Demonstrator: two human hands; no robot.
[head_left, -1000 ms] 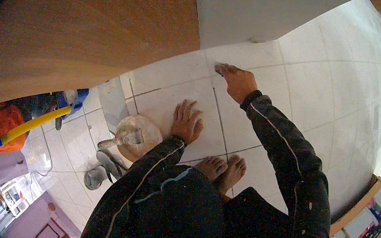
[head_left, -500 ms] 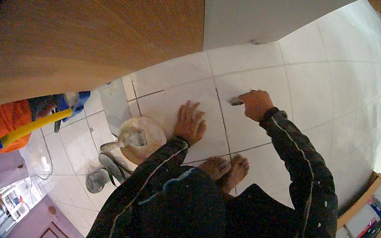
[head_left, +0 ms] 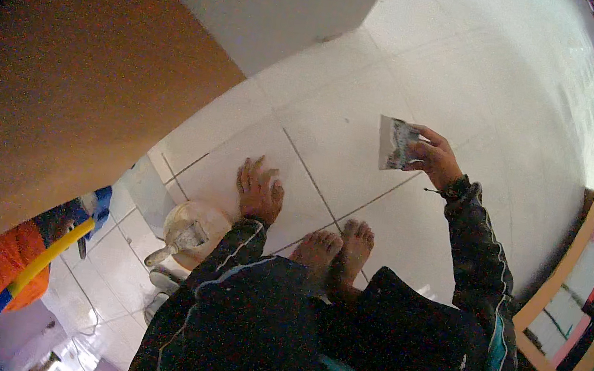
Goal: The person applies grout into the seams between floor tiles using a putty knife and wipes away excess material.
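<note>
My right hand (head_left: pixel 435 159) grips a thin rectangular scraper (head_left: pixel 394 144) by one edge, holding its broad face in view above the tiles. Grey and dark smears mark that scraper. My left hand (head_left: pixel 260 190) rests on the pale tiled floor (head_left: pixel 293 215) with its fingers spread, holding nothing. Dark grout lines run between some tiles; others look light. Beside my left forearm stands a round, stained tub (head_left: pixel 191 220), and across it lies a smeared hand tool (head_left: pixel 181 241) with a flat head and a handle, its exact kind unclear.
A wood-brown panel (head_left: pixel 87 68) and a grey-white panel (head_left: pixel 275 10) rise ahead at left. My bare feet (head_left: pixel 337 254) are on the tiles. Footwear (head_left: pixel 162 288) lies near the tub. Orange cloth (head_left: pixel 5 267) and a yellow-blue pole (head_left: pixel 43 265) are at far left, a wooden shelf (head_left: pixel 557 317) at right.
My right hand has moved rightward, and the scraper, earlier low on the tile and mostly edge-on, is turned with its face showing. The view has shifted; my left hand stays flat on the floor.
</note>
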